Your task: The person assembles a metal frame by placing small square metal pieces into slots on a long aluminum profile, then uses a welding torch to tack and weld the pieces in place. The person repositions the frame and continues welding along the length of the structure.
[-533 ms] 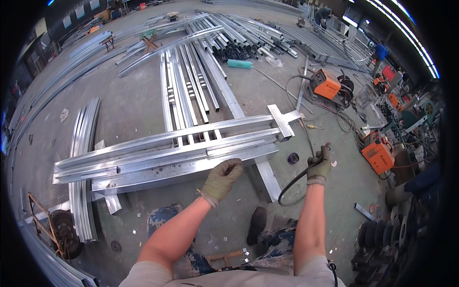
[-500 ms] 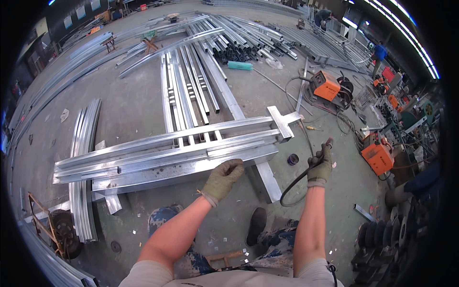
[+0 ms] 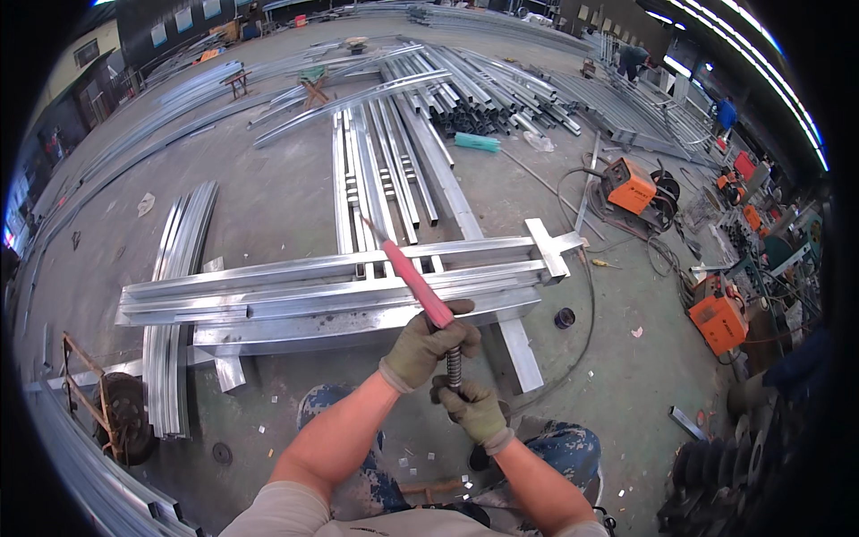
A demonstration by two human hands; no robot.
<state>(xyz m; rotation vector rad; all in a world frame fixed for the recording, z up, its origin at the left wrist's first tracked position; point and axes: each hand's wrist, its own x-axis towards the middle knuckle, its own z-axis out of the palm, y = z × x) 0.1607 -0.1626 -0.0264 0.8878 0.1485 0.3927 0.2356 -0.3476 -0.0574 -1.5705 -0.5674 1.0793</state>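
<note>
Apparently steadying the red torch (image 3: 416, 282): my left hand (image 3: 422, 349) wrapped round its base, right hand (image 3: 476, 413) closed under the spring sleeve (image 3: 455, 365); next move wants firm grips.

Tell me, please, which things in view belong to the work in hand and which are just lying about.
Belonging, by the look of it:
red tool, in the left hand
coiled sleeve at its lower end, in the right hand
probably the metal beams just in front

Apparently just lying about:
dark round container
yellow-handled tool
turquoise roll
dark disc
</note>
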